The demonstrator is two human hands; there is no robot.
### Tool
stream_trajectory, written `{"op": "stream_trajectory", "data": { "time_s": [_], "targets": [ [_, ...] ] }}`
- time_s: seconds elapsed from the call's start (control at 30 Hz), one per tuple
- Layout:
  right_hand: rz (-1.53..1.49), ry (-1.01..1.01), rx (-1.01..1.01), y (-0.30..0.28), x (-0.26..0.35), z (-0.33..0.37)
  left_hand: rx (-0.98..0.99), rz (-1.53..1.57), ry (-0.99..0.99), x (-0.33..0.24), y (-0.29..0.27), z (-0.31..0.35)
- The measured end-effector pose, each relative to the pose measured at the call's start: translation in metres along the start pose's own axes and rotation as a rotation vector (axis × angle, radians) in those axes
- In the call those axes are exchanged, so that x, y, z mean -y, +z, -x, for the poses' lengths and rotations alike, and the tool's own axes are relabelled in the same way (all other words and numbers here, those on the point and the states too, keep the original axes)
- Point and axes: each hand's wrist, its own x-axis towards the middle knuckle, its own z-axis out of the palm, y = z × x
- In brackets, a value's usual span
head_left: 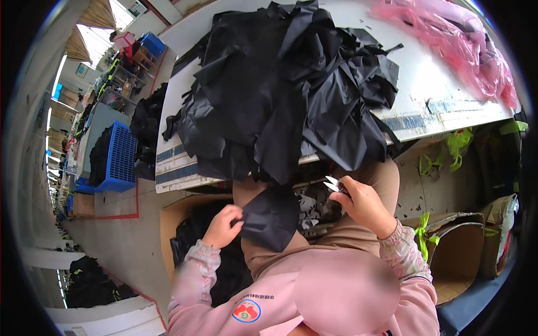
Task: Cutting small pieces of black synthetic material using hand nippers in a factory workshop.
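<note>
Our left hand [225, 225] pinches a black fabric piece [272, 219] over our lap [262, 264]; our right hand [361, 203] grips thread snips [333, 181] (blades apart) near the desk [417, 70], where black panels [241, 84] lie heaped.

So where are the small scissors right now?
In the head view, the scissors are right of centre, held in the right hand, blades pointing left, below the heap of black material.

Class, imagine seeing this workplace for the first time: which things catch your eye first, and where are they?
A great heap of black sheets on the white table, at top centre, dominates. Bright pink plastic lies at the table's far right. Below the heap, silver-bladed snips stand out in the person's right grip.
</note>
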Motion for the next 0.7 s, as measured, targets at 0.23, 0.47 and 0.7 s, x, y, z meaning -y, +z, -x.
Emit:
{"op": "stream_trajectory", "data": {
  "time_s": [0.23,0.47,0.7],
  "targets": [
    [-0.206,0.096,-0.156,0.008,-0.007,-0.098,1.102,-0.474,-0.476,0.196,0.061,0.212],
    [0.028,0.172,-0.202,0.046,-0.008,-0.198,0.256,0.383,-0.352,0.084,0.032,0.072],
    [-0.297,0.056,-0.258,0.060,-0.009,-0.133,-0.488,0.984,-0.245,-0.012,-0.031,-0.133]
  ]
}}
